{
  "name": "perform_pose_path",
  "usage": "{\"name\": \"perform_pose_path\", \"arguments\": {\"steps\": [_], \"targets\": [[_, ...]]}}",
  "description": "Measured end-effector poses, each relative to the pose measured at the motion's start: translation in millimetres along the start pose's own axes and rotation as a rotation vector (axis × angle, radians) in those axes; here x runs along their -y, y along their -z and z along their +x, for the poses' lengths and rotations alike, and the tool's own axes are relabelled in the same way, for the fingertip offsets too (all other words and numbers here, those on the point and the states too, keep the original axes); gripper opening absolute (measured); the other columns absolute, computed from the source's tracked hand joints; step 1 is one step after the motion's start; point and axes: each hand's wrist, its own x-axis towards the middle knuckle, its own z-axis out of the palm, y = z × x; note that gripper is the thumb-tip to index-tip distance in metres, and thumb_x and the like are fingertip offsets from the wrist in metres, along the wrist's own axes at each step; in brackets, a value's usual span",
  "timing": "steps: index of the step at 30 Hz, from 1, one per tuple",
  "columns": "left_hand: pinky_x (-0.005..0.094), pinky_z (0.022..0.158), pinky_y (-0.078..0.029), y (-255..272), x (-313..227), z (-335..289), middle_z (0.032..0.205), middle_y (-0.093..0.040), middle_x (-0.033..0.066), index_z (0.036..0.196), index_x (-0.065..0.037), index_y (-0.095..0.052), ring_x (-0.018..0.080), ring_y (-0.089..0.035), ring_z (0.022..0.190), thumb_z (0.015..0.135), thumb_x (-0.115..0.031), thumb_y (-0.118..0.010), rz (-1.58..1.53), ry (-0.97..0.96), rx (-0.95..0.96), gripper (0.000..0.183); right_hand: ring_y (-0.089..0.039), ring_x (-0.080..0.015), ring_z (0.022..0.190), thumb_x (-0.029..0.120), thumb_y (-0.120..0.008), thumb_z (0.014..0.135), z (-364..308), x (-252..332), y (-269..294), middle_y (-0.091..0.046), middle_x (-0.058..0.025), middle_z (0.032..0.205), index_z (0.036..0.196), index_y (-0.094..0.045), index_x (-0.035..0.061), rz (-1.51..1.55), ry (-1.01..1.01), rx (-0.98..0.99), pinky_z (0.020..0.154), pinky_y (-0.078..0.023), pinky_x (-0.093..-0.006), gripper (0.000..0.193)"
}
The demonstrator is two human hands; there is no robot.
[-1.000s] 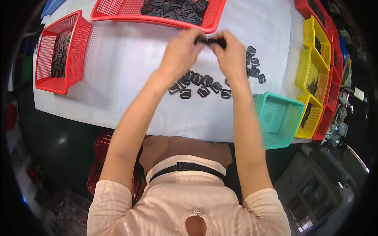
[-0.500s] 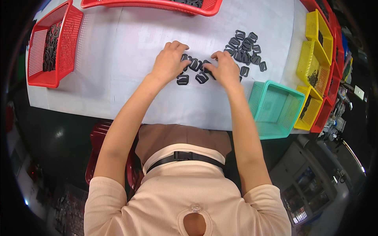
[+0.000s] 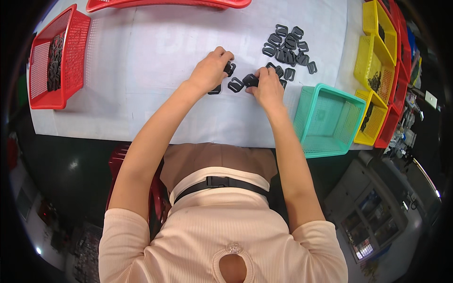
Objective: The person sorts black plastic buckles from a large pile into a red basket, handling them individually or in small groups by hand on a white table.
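Note:
My left hand (image 3: 211, 70) is closed on a black plastic buckle piece (image 3: 230, 69), which shows beyond its fingertips. My right hand (image 3: 270, 89) pinches other dark buckle pieces (image 3: 251, 80) between thumb and fingers; how many is hidden. Between the hands a loose buckle piece (image 3: 235, 85) lies flat on the white table. Another piece (image 3: 215, 89) lies just under my left wrist, partly covered. Beyond my right hand spreads a loose pile of the same pieces (image 3: 289, 47), some overlapping.
A turquoise basket (image 3: 306, 118) stands by my right forearm. Yellow baskets (image 3: 365, 63) with small dark parts line the right edge, red bins behind them. A red basket (image 3: 78, 61) of dark parts stands at the left, and another red basket (image 3: 170, 4) at the far edge.
Both hands have closed on buckle pieces from between them, where fewer pieces now lie loose. The whole view has shifted slightly, so the table sits higher in it.

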Motion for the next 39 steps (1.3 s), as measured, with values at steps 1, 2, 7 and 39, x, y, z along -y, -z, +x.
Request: {"name": "perform_pose_path", "arguments": {"steps": [1,2,7,39], "targets": [[0.0369,0.077,-0.049,-0.9,-4.3,2.9,0.101,-0.052,0.0106,0.100,-0.005,-0.053,0.0272,-0.054,0.096,0.068,-0.003,-0.070,0.065,0.017,0.044,0.036,-0.059,-0.0319,0.091,0.013,-0.080,0.058,-2.3,0.8,-1.1,-0.057,-0.0141,0.099,0.094,-0.052,0.0048,-0.019,0.010,-0.014,0.074,-0.048,-0.0401,0.046],[0.0371,0.079,-0.049,-1.2,-6.4,4.5,0.103,-0.051,0.0105,0.099,-0.005,-0.053,0.0266,-0.053,0.099,0.068,-0.004,-0.070,0.130,0.034,0.087,0.036,-0.059,-0.0320,0.089,0.013,-0.080,0.058,-4.4,2.5,-1.4,-0.059,-0.0144,0.097,0.095,-0.051,0.0049,-0.039,0.021,-0.029,0.073,-0.048,-0.0405,0.047],[0.0374,0.073,-0.048,-1.9,-2.2,7.3,0.093,-0.054,0.0086,0.095,-0.006,-0.052,0.0290,-0.055,0.090,0.066,-0.002,-0.070,0.230,-0.035,0.058,0.034,-0.061,-0.0337,0.081,0.015,-0.079,0.061,-14.4,21.2,-5.9,-0.063,-0.0145,0.087,0.093,-0.053,0.0033,0.219,-0.049,0.160,0.070,-0.047,-0.0412,0.043],[0.0365,0.072,-0.047,-2.8,22.5,-81.7,0.099,-0.054,0.0077,0.104,-0.006,-0.055,0.0251,-0.052,0.094,0.073,-0.010,-0.067,0.188,0.089,-0.326,0.034,-0.057,-0.0306,0.080,0.010,-0.076,0.061,-26.2,63.0,-44.5,-0.059,-0.0124,0.086,0.093,-0.049,0.0041,0.208,0.215,0.113,0.066,-0.048,-0.0414,0.042]]}}
